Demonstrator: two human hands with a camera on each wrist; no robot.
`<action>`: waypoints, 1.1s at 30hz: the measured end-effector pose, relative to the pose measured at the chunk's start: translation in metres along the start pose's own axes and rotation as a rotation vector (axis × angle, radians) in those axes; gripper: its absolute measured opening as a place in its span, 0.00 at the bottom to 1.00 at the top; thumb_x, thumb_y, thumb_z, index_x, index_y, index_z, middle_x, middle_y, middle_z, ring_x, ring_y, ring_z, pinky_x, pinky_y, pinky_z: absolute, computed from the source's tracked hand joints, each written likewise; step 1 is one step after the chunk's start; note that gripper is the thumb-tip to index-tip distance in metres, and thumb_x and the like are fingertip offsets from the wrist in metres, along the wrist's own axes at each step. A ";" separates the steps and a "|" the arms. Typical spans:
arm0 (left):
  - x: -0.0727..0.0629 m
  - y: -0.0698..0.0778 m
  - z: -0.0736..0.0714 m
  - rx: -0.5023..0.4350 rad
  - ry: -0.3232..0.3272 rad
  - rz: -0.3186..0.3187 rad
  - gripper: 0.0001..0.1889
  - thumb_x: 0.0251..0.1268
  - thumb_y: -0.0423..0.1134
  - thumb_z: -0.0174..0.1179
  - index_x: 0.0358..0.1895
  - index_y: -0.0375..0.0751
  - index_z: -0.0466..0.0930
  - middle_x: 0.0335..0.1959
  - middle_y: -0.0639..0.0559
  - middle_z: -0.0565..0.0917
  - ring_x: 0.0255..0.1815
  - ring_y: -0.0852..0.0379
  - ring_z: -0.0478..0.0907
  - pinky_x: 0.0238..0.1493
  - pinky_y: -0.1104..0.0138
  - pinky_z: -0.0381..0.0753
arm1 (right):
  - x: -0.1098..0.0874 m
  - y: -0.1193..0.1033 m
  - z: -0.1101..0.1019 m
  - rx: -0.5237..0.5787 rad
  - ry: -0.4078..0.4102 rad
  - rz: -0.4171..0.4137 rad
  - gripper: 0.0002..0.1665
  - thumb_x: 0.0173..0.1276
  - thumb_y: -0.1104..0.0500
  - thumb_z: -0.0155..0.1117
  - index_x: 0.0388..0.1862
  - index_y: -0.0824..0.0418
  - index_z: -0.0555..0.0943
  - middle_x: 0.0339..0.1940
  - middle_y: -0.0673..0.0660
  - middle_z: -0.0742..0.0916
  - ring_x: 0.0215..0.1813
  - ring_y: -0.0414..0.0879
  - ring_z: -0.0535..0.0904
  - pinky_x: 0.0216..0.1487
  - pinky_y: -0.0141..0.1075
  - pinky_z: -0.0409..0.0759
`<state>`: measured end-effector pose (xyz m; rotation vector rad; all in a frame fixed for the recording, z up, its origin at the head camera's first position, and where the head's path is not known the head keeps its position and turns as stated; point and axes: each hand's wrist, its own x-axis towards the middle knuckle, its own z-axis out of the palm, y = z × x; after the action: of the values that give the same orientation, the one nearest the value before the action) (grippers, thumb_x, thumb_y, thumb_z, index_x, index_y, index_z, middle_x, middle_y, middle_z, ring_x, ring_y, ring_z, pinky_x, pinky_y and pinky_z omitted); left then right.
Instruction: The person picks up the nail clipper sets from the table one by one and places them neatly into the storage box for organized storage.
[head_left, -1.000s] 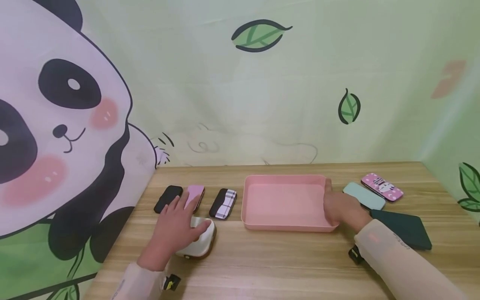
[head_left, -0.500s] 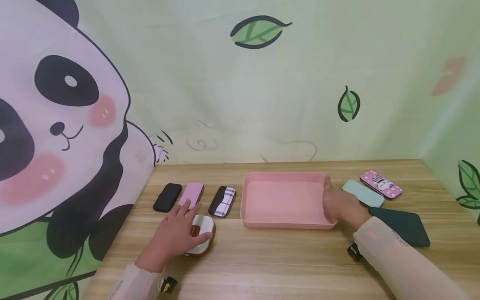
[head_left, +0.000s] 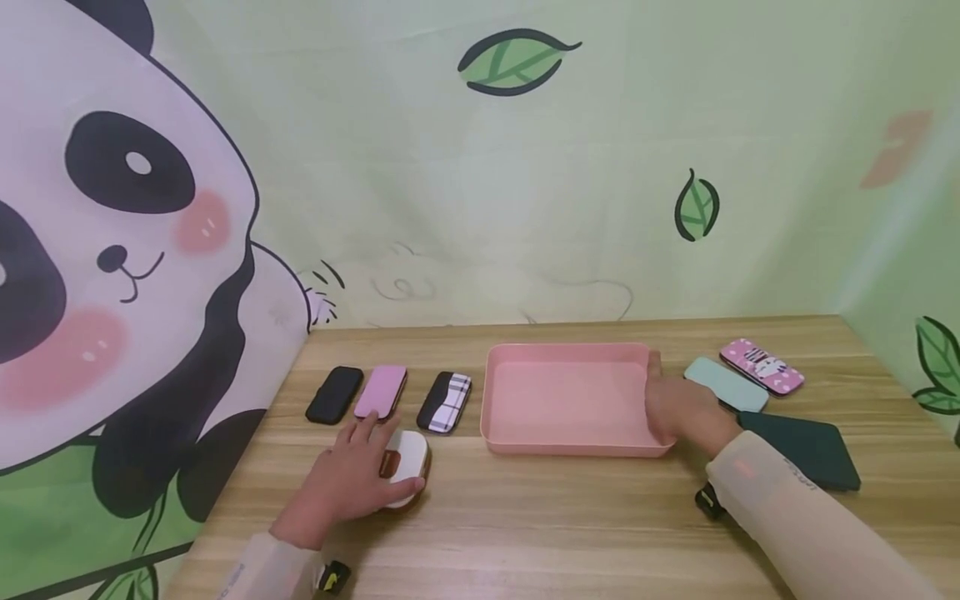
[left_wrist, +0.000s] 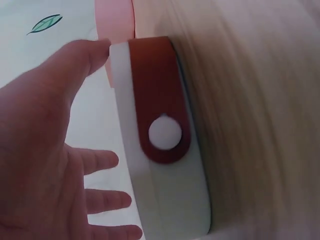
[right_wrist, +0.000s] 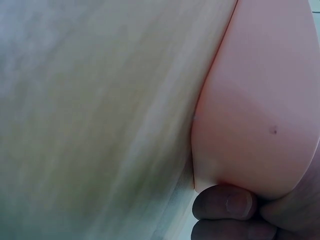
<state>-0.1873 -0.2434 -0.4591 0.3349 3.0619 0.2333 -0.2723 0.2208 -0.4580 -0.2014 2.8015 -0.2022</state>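
My left hand rests over a small white case with rounded corners. In the left wrist view its brown strap and round white snap face the camera. The fingers are straight and spread across the case's top, with the thumb at its right edge. My right hand grips the right end of a shallow pink tray. In the right wrist view curled fingertips press against the tray's end wall, and the thumb side is partly out of frame.
Left of the tray lie a black case, a pink case and a black-and-plaid case. On its right are a mint case, a patterned pink case and a dark green flat case, partly behind the right sleeve.
My left fingers have drawn back from over the pink case and settled lower on the white case. The right hand and tray hold their place, while the head view shifts slightly.
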 end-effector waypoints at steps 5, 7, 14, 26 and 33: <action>-0.002 0.004 0.001 -0.030 -0.018 -0.041 0.54 0.51 0.78 0.58 0.77 0.46 0.61 0.76 0.34 0.61 0.71 0.28 0.62 0.47 0.35 0.77 | 0.000 0.000 0.000 0.019 -0.009 0.002 0.55 0.64 0.67 0.51 0.77 0.76 0.28 0.16 0.55 0.75 0.15 0.44 0.62 0.16 0.33 0.57; -0.003 0.007 0.001 -0.042 -0.026 -0.053 0.53 0.53 0.76 0.59 0.77 0.45 0.62 0.76 0.33 0.62 0.70 0.28 0.63 0.45 0.35 0.78 | 0.000 0.001 0.000 0.021 -0.010 0.003 0.55 0.64 0.67 0.50 0.77 0.75 0.28 0.16 0.55 0.75 0.15 0.44 0.62 0.16 0.33 0.57; 0.002 0.012 0.003 -0.036 -0.045 -0.098 0.51 0.53 0.72 0.62 0.75 0.45 0.63 0.71 0.36 0.67 0.58 0.34 0.72 0.37 0.44 0.80 | 0.002 0.002 0.000 0.017 -0.005 0.008 0.55 0.64 0.66 0.51 0.77 0.75 0.27 0.17 0.56 0.75 0.16 0.45 0.63 0.16 0.33 0.58; 0.007 0.018 0.004 -0.026 -0.087 -0.176 0.54 0.48 0.75 0.63 0.76 0.46 0.62 0.69 0.36 0.68 0.50 0.35 0.74 0.37 0.47 0.79 | 0.001 0.002 -0.001 0.051 -0.021 0.000 0.54 0.66 0.66 0.50 0.77 0.75 0.27 0.17 0.55 0.75 0.16 0.44 0.63 0.17 0.33 0.58; 0.012 0.018 0.004 -0.041 -0.101 -0.196 0.53 0.46 0.70 0.65 0.75 0.46 0.63 0.68 0.37 0.69 0.47 0.38 0.72 0.32 0.50 0.76 | -0.001 0.000 -0.003 0.070 -0.024 0.001 0.54 0.66 0.66 0.50 0.77 0.75 0.27 0.17 0.55 0.75 0.16 0.44 0.63 0.17 0.33 0.59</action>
<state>-0.1947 -0.2231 -0.4610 0.0425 2.9580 0.2598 -0.2724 0.2212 -0.4554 -0.1844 2.7654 -0.2945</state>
